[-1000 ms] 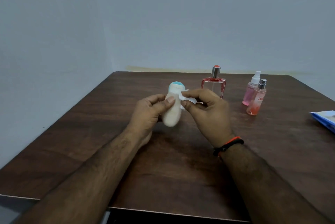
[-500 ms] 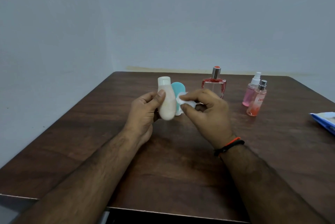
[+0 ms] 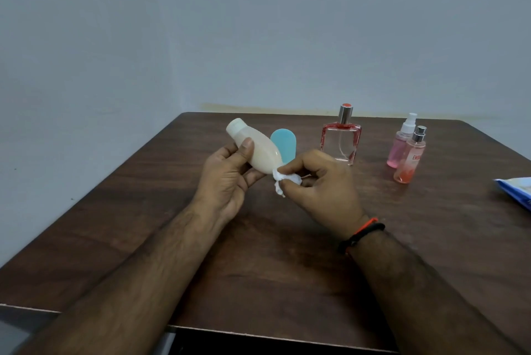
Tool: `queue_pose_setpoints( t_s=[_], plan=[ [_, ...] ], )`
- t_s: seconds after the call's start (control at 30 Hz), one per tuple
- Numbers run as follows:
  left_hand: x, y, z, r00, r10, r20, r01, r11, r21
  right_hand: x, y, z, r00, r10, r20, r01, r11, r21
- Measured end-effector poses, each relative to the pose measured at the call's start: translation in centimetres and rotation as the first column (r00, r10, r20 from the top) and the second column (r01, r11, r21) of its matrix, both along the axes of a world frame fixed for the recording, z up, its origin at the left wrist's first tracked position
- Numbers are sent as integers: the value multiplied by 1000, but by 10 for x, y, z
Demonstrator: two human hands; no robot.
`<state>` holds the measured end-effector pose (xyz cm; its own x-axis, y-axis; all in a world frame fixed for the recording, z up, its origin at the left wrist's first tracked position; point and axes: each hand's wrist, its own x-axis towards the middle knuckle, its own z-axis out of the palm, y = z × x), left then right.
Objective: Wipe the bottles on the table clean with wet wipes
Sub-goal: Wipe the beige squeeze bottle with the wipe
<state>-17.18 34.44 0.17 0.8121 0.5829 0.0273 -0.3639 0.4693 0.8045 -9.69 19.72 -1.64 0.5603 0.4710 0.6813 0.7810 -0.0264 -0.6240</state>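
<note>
My left hand (image 3: 228, 182) grips a cream bottle (image 3: 257, 150) above the table, tilted with its cap up to the left. My right hand (image 3: 319, 190) pinches a crumpled white wet wipe (image 3: 283, 180) against the bottle's lower end. A blue bottle (image 3: 284, 144) stands just behind them, partly hidden. A square red-edged glass perfume bottle (image 3: 340, 139) stands at the back centre. Two pink spray bottles (image 3: 406, 150) stand together to its right.
The dark wooden table (image 3: 258, 254) meets pale walls at the back and left. A blue and white wipes pack (image 3: 517, 189) lies at the right edge of view. A dark and orange band circles my right wrist.
The cream bottle has tilted over, its cap now pointing up to the left. My right hand and the wipe moved down from the bottle's upper side to its lower end.
</note>
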Motion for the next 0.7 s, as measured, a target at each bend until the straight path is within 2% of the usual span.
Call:
queue_pose_setpoints(
  t_s=[0.1, 0.23, 0.33, 0.57, 0.7],
  plan=[
    [-1, -2, 2, 1000, -10, 22, 10, 1000, -23, -3, 3, -1, 999, 21, 31, -20, 999, -33],
    [-2, -4, 6, 999, -9, 50, 11, 999, -31, 1, -1, 3, 991, -133, 22, 130, 986, 100],
    [-2, -5, 4, 999, -36, 31, 36, 999, 4, 2, -2, 4, 985, -172, 27, 167, 976, 138],
    [-1, -3, 3, 999, -16, 28, 16, 1000, -10, -2, 3, -1, 984, -116, 137, 110, 993, 49],
    [-2, -5, 3, 999, -32, 26, 32, 999, -5, -1, 3, 0, 974, -159, 164, 148, 986, 80]
  ],
)
